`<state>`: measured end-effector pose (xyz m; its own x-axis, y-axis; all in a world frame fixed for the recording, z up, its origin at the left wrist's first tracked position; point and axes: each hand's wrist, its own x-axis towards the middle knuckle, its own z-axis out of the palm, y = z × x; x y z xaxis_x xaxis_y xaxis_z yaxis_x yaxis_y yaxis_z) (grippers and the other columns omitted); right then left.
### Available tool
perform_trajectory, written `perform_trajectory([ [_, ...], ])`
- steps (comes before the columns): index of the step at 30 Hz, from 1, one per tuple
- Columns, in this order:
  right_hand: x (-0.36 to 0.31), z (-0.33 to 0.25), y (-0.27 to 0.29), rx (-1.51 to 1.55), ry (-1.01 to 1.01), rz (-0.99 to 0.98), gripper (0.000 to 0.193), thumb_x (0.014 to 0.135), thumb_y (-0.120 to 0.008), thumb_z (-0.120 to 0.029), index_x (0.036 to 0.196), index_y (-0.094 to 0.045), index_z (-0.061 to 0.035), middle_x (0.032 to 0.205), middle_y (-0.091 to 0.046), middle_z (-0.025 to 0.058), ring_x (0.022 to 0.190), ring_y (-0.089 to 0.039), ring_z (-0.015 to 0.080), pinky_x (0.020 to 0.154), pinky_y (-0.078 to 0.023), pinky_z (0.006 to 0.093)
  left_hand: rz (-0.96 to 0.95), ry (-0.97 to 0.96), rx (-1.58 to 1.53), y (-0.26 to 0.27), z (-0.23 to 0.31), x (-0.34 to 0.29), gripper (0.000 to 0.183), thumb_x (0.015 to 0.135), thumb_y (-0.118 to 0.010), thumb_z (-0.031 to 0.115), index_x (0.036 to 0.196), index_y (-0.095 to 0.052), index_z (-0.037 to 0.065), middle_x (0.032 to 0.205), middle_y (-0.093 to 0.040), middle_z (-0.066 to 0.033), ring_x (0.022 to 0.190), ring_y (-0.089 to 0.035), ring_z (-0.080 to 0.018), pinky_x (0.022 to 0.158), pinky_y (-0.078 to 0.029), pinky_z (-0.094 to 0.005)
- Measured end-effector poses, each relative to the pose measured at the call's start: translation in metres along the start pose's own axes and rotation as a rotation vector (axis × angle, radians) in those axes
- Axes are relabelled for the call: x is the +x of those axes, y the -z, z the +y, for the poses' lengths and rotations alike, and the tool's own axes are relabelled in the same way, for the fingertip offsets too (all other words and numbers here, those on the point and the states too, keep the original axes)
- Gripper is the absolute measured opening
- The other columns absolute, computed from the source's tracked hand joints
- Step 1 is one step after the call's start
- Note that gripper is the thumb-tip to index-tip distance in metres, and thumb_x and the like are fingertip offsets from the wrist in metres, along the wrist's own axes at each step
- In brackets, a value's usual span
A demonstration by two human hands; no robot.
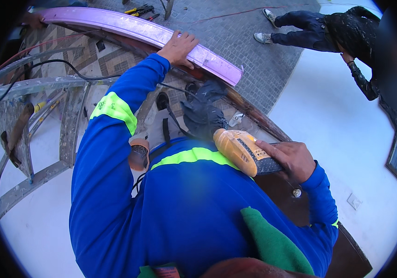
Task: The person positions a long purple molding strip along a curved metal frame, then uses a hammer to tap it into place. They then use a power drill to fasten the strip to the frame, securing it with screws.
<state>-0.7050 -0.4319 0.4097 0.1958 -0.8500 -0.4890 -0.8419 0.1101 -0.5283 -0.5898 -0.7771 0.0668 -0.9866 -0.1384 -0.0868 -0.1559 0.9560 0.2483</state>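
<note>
My left hand (180, 48) grips the edge of a long pinkish-white profile strip (129, 28), thumb on the near side and fingers over the top. The strip slants from the upper left to the upper middle, above a dark reddish beam (263, 120). In front of my body, my right hand (293, 160) is closed round the dark part of a yellow-and-black power tool (240, 150). The tool's kind is not clear; its rounded yellow body points left, next to my blue jacket. A dark grey bag or cloth (203, 109) hangs just beyond it.
Another person's hand (34, 19) is at the strip's far left end. A person in dark clothes (314, 32) stands at the right. A paint-spattered ladder or trestle (68, 120), with a black cable (75, 69), is at the left. Hand tools (140, 10) lie on the paving (235, 41).
</note>
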Motion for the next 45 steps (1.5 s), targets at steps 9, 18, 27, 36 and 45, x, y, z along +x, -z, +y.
perform_trajectory([
  [9,0.007,0.001,0.010,0.035,0.010,-0.043,0.092,0.067,-0.078,-0.011,0.152,-0.043,-0.0131,0.094,-0.071,0.0129,0.084,-0.070,0.0349,0.074,-0.056,0.0437,-0.234,0.071,-0.041,-0.026,-0.002,-0.014,0.102,0.070,-0.077,0.069,0.147,-0.047,0.010,0.141,-0.054,-0.0152,0.139,-0.045,-0.0341,0.119,-0.025,-0.0581],
  [18,0.023,0.011,-0.042,0.312,-0.134,0.150,0.086,0.071,-0.083,-0.015,0.149,-0.048,-0.0095,0.107,-0.071,0.0208,0.097,-0.070,0.0396,0.085,-0.055,0.0418,0.403,0.443,-0.877,0.074,0.099,-0.169,0.045,0.087,-0.077,0.033,0.117,-0.065,0.002,0.108,-0.067,-0.0150,0.102,-0.066,-0.0299,0.086,-0.052,-0.0387],
  [27,0.058,0.010,-0.083,0.569,-0.167,0.260,0.081,0.076,-0.086,-0.019,0.146,-0.049,-0.0059,0.131,-0.064,0.0216,0.121,-0.063,0.0371,0.104,-0.048,0.0407,0.506,0.703,-0.857,0.022,0.134,-0.239,0.035,0.085,-0.078,0.018,0.112,-0.064,-0.001,0.110,-0.069,-0.0174,0.104,-0.067,-0.0294,0.089,-0.051,-0.0381],
  [36,0.078,0.011,-0.078,0.439,-0.023,0.015,0.081,0.078,-0.086,-0.016,0.147,-0.047,-0.0047,0.130,-0.064,0.0190,0.122,-0.063,0.0345,0.107,-0.046,0.0385,0.381,0.784,-0.845,-0.025,0.110,-0.253,0.034,0.086,-0.072,0.019,0.116,-0.067,0.004,0.107,-0.071,-0.0191,0.100,-0.068,-0.0399,0.086,-0.053,-0.0416],
  [45,0.058,0.061,-0.112,0.702,-0.065,0.072,0.082,0.080,-0.084,-0.017,0.149,-0.043,-0.0028,0.131,-0.065,0.0191,0.121,-0.065,0.0289,0.104,-0.049,0.0379,0.753,1.459,-1.246,-0.128,0.264,-0.264,0.028,0.092,-0.066,0.014,0.118,-0.066,0.003,0.108,-0.072,-0.0197,0.097,-0.071,-0.0355,0.084,-0.053,-0.0378],
])
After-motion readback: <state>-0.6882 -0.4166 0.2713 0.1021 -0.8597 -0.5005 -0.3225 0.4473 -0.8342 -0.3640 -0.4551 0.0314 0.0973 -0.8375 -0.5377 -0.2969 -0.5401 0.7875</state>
